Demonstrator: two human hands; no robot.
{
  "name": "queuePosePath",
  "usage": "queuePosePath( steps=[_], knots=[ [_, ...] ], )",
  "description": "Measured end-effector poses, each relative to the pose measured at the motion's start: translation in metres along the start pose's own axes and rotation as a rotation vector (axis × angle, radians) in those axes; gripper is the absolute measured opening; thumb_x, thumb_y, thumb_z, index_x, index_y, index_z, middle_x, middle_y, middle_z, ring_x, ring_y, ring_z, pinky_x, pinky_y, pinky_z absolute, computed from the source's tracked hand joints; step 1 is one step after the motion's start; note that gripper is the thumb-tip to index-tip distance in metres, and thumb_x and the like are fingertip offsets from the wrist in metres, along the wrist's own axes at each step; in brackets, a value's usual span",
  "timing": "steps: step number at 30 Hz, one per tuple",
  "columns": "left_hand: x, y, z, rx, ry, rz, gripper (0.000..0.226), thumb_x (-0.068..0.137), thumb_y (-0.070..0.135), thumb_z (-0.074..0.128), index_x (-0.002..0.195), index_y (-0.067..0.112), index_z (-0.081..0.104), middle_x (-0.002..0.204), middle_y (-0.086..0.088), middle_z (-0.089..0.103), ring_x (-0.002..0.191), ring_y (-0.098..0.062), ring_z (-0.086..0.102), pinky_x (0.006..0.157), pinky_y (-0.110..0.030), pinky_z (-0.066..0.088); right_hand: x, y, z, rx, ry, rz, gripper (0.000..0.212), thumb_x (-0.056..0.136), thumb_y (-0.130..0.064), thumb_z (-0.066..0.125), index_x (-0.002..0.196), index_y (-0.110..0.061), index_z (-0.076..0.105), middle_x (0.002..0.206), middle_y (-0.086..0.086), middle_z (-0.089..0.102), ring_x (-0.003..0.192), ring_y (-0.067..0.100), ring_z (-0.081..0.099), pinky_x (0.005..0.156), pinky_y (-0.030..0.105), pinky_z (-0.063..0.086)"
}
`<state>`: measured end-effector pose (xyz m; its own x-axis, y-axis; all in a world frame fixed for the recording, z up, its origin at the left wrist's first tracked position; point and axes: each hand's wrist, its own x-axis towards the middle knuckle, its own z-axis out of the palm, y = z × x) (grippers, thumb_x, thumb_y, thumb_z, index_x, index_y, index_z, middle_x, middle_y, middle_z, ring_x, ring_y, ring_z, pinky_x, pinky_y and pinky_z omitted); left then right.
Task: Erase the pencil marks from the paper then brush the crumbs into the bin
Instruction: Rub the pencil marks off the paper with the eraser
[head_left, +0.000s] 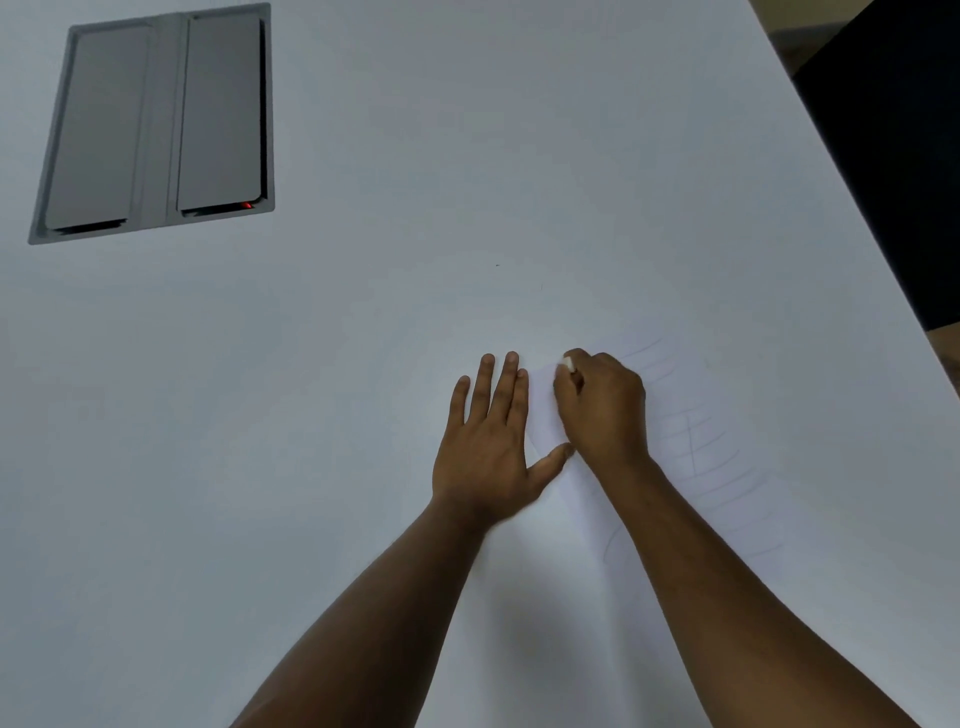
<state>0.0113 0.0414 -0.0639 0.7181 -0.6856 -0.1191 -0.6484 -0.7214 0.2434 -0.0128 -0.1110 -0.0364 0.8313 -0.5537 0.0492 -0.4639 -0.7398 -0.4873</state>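
Note:
A white sheet of paper (711, 457) with faint pencil lines lies on the white table, at the right. My left hand (488, 447) presses flat on the sheet's left edge, fingers straight and spread. My right hand (602, 410) is curled round a small white eraser (567, 364), whose tip shows above the knuckles near the paper's upper left part. Pencil strokes remain visible to the right of and below my right hand.
A grey cable hatch (156, 124) with two lids is set into the white table (363, 312) at the far left. The table's right edge runs diagonally at upper right, with a dark object (904, 156) beyond it. No bin is in view.

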Motion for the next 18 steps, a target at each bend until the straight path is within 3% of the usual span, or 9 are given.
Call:
queuePosePath(
  steps=[5,8,12,14,18],
  knots=[
    [0.000,-0.001,-0.002,0.009,-0.006,0.013,0.096,0.094,0.079,0.010,0.163,0.012,0.007,0.172,-0.006,-0.003,0.158,-0.025,-0.013,0.128,-0.051,0.004,-0.018,-0.008,0.006,0.036,-0.035,-0.138,0.017,0.097,-0.018,0.058,0.097,-0.008,0.071,0.076,0.005,0.066,0.064,0.013,0.056,0.062,0.019,0.039],
    [0.000,0.001,-0.002,-0.006,0.001,-0.003,0.094,0.097,0.077,0.019,0.164,0.012,0.006,0.172,-0.004,-0.005,0.158,-0.023,-0.016,0.128,-0.049,0.000,0.003,0.014,-0.005,-0.066,0.138,-0.042,0.011,0.092,-0.010,0.062,0.088,-0.003,0.070,0.070,0.010,0.062,0.059,0.022,0.056,0.058,0.023,0.036],
    [-0.001,0.002,-0.002,-0.014,-0.001,-0.002,0.093,0.098,0.076,0.021,0.164,0.012,0.003,0.172,-0.003,-0.010,0.157,-0.022,-0.020,0.128,-0.048,-0.003,0.015,0.028,-0.017,-0.018,0.151,0.042,0.021,0.092,-0.008,0.058,0.071,-0.007,0.060,0.060,0.000,0.045,0.054,0.014,0.039,0.055,0.022,0.026],
    [0.000,0.001,-0.001,-0.019,0.016,-0.004,0.094,0.098,0.076,0.021,0.164,0.011,0.006,0.172,-0.005,-0.007,0.157,-0.022,-0.017,0.129,-0.048,-0.001,0.008,0.017,-0.015,0.037,0.125,0.028,0.020,0.093,-0.011,0.058,0.074,-0.009,0.061,0.061,-0.002,0.047,0.056,0.013,0.042,0.055,0.021,0.024],
    [0.000,-0.001,0.001,-0.013,0.011,0.009,0.101,0.093,0.080,0.009,0.163,0.007,0.007,0.171,-0.011,-0.005,0.158,-0.024,-0.011,0.129,-0.048,0.003,-0.020,-0.012,0.004,0.125,-0.049,-0.091,0.020,0.098,-0.022,0.056,0.088,-0.011,0.069,0.070,-0.001,0.061,0.062,0.009,0.051,0.060,0.020,0.038]
  ],
)
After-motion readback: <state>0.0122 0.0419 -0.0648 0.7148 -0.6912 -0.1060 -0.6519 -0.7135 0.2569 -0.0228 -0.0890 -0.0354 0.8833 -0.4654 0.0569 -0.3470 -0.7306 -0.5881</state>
